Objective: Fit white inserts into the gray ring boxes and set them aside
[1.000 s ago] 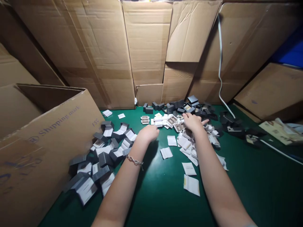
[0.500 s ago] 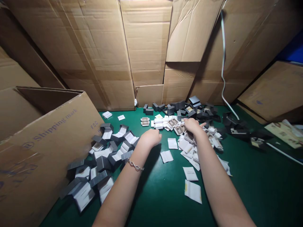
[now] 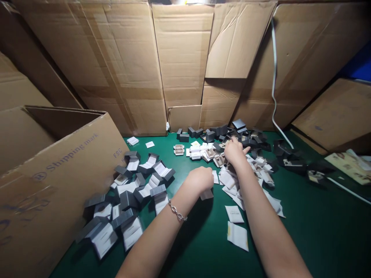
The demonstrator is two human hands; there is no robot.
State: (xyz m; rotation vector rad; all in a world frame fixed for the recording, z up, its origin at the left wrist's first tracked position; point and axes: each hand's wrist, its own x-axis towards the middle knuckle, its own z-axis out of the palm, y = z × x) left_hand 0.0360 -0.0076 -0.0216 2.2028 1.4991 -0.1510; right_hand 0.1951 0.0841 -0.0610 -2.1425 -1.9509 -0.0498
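Observation:
My left hand, with a chain bracelet at the wrist, is closed palm-down over the middle of the table. White paper packets lie right by its fingertips and partly under it; whether one is pinched is hidden. My right hand reaches to the far side, its fingers over the heap of small black boxes, one finger sticking out to the right. Below it spreads a pile of white packets and inserts. Opened black boxes with white linings lie in a group on the left.
A large open cardboard carton stands at the left. Cardboard sheets wall off the back of the green table. A white cable hangs down at the right, near more dark boxes and a printed bag.
My left hand has moved right and nearer, away from the opened boxes, to the loose white packets. My right hand has reached slightly farther, onto the black boxes.

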